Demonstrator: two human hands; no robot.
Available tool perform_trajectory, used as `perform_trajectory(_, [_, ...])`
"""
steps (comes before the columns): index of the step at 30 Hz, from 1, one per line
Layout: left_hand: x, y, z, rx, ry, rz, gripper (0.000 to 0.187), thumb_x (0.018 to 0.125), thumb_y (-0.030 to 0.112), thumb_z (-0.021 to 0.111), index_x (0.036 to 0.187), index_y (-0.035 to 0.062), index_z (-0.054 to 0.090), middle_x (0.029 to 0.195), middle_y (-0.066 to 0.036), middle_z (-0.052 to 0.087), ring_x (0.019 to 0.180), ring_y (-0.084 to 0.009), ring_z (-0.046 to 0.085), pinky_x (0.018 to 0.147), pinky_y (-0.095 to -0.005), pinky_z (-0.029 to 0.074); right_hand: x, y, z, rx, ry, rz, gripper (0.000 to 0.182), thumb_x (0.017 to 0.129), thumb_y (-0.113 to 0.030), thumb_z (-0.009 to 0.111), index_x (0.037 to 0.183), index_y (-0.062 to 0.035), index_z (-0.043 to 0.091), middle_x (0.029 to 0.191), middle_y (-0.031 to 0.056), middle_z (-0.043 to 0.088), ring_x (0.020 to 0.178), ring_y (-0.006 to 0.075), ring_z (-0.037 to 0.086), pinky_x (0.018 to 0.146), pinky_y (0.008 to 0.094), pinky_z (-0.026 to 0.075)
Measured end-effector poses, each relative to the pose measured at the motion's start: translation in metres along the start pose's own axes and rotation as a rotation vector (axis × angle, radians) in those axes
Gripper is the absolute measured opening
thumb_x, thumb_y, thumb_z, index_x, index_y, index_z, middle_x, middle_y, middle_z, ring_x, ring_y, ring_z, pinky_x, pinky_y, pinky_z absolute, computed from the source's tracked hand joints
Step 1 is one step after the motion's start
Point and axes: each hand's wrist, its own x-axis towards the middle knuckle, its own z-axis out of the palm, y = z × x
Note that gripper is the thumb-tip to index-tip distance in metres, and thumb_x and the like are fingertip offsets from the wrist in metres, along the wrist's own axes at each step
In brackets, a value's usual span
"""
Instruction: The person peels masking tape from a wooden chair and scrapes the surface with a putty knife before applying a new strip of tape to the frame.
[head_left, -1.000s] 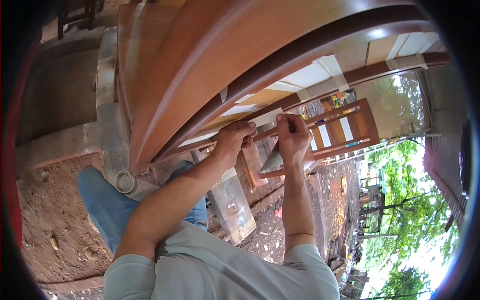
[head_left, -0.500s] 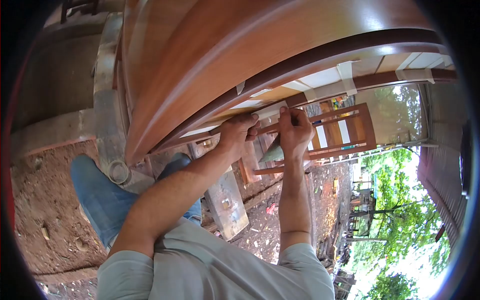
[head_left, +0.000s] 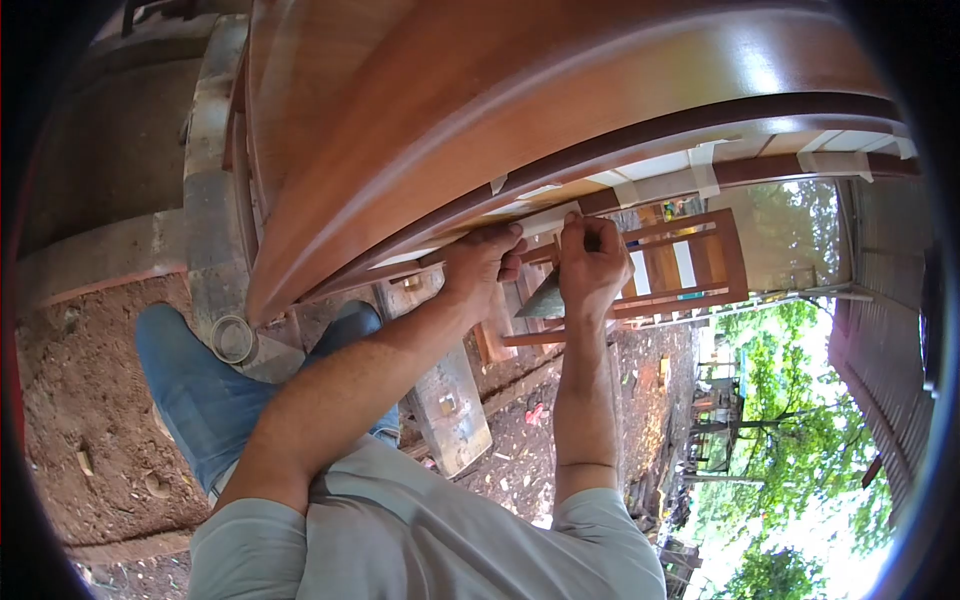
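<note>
A pale strip of masking tape (head_left: 549, 219) stretches between my hands along the lower edge of a glossy brown wooden piece (head_left: 430, 150). My left hand (head_left: 482, 264) is closed at the strip's left end, its thumb and fingers pressed together. At the other end, my right hand (head_left: 594, 262) pinches the tape between thumb and curled fingers. Right beside and below the right hand shows a grey-green triangular flat piece (head_left: 543, 301), its upper part hidden by that hand. Other tape strips (head_left: 704, 170) cross the slatted underside.
A tape roll (head_left: 232, 340) lies by my knee, next to a weathered plank (head_left: 212, 220). Another wooden board (head_left: 447, 410) stands below my forearms. Behind my right hand is a slatted wooden frame (head_left: 735, 258). Bare soil (head_left: 90, 400) lies at the left, trees at the right.
The wooden piece sits slightly lower in view, and the surroundings have shifted a little left. Both hands keep their grip on the strip, with almost no movement.
</note>
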Motion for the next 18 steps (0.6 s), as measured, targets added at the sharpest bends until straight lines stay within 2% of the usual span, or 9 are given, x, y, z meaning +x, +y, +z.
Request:
perform_trajectory(10, [0.000,-0.002,0.007,-0.022,0.030,0.033,0.018,0.095,0.028,0.081,0.102,0.0144,0.072,0.089,0.002,0.073,0.071,-0.0074,0.061,0.066,-0.0277,0.052,-0.003,0.004,0.007,-0.022,0.034,-0.037,0.020,0.087,-0.017,0.082,0.080,-0.0024,0.071,0.075,0.0130,0.072,0.066,0.0288,0.070,0.063,0.0399,0.056])
perform_trajectory(18, [0.002,-0.008,0.018,-0.135,0.087,0.063,0.013,0.095,0.019,0.080,0.097,0.0112,0.070,0.081,-0.002,0.068,0.057,-0.0080,0.052,0.050,-0.0239,0.041,-0.005,0.001,0.007,-0.031,0.020,0.013,0.021,0.087,-0.018,0.083,0.079,-0.0024,0.070,0.074,0.0124,0.071,0.065,0.0286,0.068,0.063,0.0411,0.054])
